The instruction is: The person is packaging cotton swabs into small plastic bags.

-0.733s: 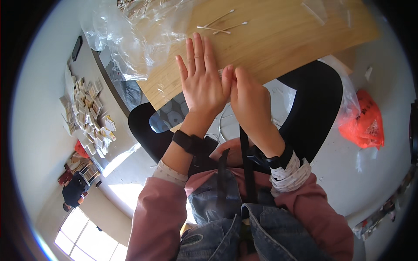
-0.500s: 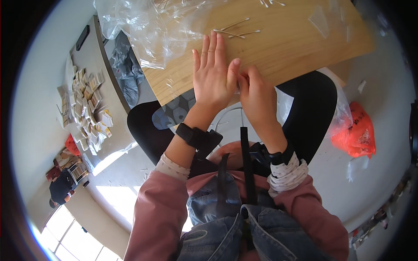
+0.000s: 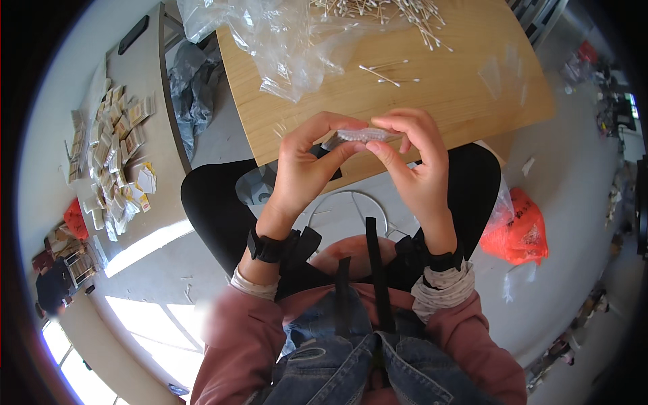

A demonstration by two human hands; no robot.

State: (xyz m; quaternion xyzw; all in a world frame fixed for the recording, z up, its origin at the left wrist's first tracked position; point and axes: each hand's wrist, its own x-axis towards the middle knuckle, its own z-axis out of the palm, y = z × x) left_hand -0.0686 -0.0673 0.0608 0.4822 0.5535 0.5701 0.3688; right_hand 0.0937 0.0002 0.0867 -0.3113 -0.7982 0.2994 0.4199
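Note:
Between my two hands, above the near edge of the wooden table [image 3: 466, 94], is a small clear plastic packet of cotton swabs [image 3: 364, 135], with a row of white tips showing. My left hand [image 3: 302, 158] pinches its left end between thumb and fingers. The right end is pinched by my right hand [image 3: 420, 152], thumb below and fingers above. A few loose cotton swabs [image 3: 390, 81] lie on the tabletop beyond the packet. Farther back is a heap of cotton swabs [image 3: 398, 12], partly cut off by the view's top edge.
Crumpled clear plastic bags [image 3: 277, 47] cover the table's far left. Clear film pieces [image 3: 503, 75] lie at its right. On a side table at left are many swab packets [image 3: 115, 152] and a dark phone [image 3: 133, 35]. A red bag [image 3: 520, 229] sits right of my leg; a person [image 3: 54, 287] is far left.
My left hand, flat with its fingers stretched out before, now grips the packet together with my right hand. Both hands have moved apart. The view has shifted, showing more of the swab heap.

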